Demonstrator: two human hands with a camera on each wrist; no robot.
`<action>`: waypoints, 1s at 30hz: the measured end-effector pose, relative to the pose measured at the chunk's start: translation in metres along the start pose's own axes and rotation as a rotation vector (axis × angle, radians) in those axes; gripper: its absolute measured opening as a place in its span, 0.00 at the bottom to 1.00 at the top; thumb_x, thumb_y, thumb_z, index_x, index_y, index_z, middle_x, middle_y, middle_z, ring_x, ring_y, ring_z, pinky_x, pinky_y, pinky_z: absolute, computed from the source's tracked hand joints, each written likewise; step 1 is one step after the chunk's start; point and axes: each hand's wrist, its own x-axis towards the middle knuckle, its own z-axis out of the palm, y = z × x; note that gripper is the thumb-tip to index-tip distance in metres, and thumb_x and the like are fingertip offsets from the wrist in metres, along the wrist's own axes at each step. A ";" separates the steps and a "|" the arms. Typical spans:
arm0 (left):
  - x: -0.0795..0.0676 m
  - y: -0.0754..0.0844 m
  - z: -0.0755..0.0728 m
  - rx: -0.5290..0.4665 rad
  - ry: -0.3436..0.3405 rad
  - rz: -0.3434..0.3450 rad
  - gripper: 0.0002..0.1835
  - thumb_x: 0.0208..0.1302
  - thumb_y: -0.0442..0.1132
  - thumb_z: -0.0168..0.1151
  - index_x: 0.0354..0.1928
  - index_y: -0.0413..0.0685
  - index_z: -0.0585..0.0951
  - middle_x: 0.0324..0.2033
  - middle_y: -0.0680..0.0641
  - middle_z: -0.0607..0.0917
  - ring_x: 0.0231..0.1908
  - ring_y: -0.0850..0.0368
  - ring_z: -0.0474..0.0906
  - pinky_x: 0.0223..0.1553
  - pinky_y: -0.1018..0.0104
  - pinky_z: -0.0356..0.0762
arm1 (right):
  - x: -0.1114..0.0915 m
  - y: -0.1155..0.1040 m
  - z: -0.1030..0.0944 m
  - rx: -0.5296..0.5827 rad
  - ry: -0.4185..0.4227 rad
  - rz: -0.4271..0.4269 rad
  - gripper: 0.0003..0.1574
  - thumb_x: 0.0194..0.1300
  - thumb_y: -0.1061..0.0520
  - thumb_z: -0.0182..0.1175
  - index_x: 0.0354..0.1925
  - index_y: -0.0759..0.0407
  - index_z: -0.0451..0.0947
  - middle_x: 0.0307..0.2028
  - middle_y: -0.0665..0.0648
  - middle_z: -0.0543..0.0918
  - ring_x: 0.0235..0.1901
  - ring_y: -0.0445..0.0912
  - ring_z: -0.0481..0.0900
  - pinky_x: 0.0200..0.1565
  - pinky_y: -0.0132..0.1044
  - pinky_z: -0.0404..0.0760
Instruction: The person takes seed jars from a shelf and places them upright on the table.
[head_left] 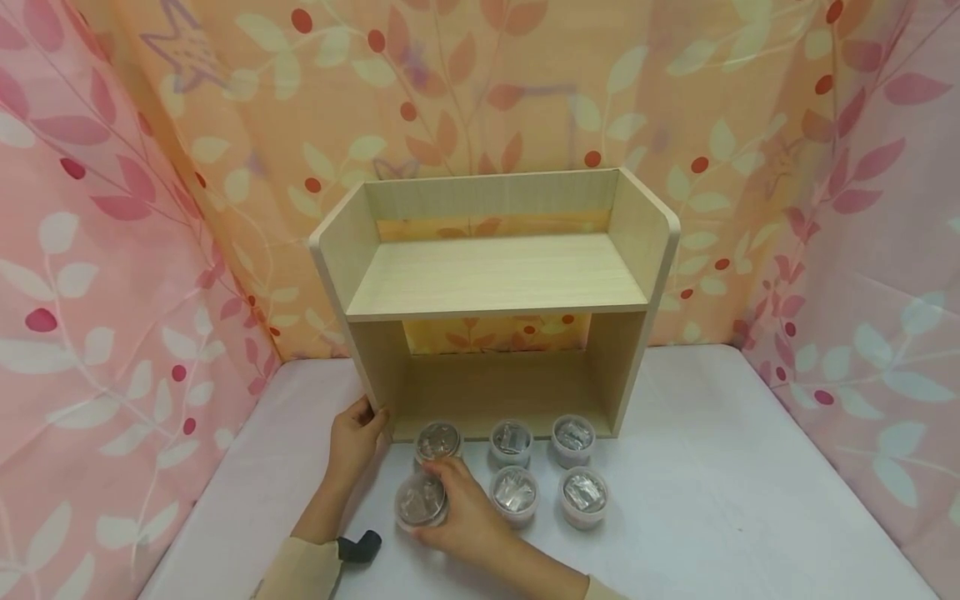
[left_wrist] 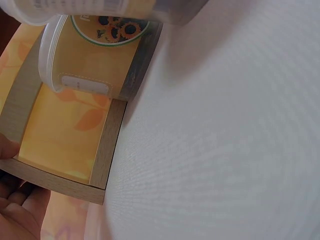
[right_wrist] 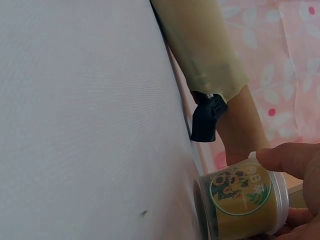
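Observation:
A pale wooden two-tier shelf (head_left: 495, 275) stands on the white-covered table. My left hand (head_left: 354, 440) grips the lower front edge of its left side panel, thumb inside and fingers outside. In the left wrist view, the thumb and fingers (left_wrist: 22, 212) lie on either side of that board. With its thumb and fingers round the lid, my right hand (head_left: 472, 517) holds a round clear-lidded tub (head_left: 420, 502) at the front left. A sunflower label (right_wrist: 241, 187) shows on this tub in the right wrist view. Just behind it is another tub (head_left: 438, 440), close to the right fingertips.
Several similar tubs with silvery packets inside stand to the right in two rows, among them a front one (head_left: 584, 497) and a back one (head_left: 573, 439). Patterned cloth walls (head_left: 480, 83) enclose the table (head_left: 720, 500). A black wrist camera (head_left: 360, 547) sticks out from the left sleeve.

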 end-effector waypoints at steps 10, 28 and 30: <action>0.003 0.000 0.000 -0.015 -0.001 -0.004 0.23 0.70 0.32 0.64 0.65 0.31 0.77 0.60 0.32 0.81 0.61 0.43 0.78 0.48 0.83 0.78 | -0.003 -0.002 -0.002 -0.071 -0.048 -0.020 0.55 0.48 0.56 0.80 0.70 0.64 0.66 0.67 0.55 0.70 0.67 0.49 0.73 0.70 0.43 0.71; -0.001 -0.002 -0.001 0.011 0.004 0.026 0.22 0.70 0.33 0.63 0.64 0.32 0.78 0.57 0.32 0.84 0.57 0.41 0.81 0.47 0.79 0.81 | -0.006 -0.032 -0.031 -0.315 -0.134 0.009 0.54 0.54 0.43 0.77 0.73 0.58 0.67 0.70 0.57 0.72 0.67 0.50 0.73 0.65 0.44 0.78; -0.001 -0.003 -0.001 0.006 0.010 0.012 0.23 0.70 0.33 0.63 0.64 0.32 0.78 0.57 0.32 0.83 0.58 0.40 0.81 0.47 0.80 0.81 | -0.007 -0.034 -0.037 -0.351 -0.137 -0.061 0.52 0.57 0.43 0.75 0.74 0.57 0.66 0.70 0.57 0.72 0.68 0.49 0.72 0.67 0.43 0.76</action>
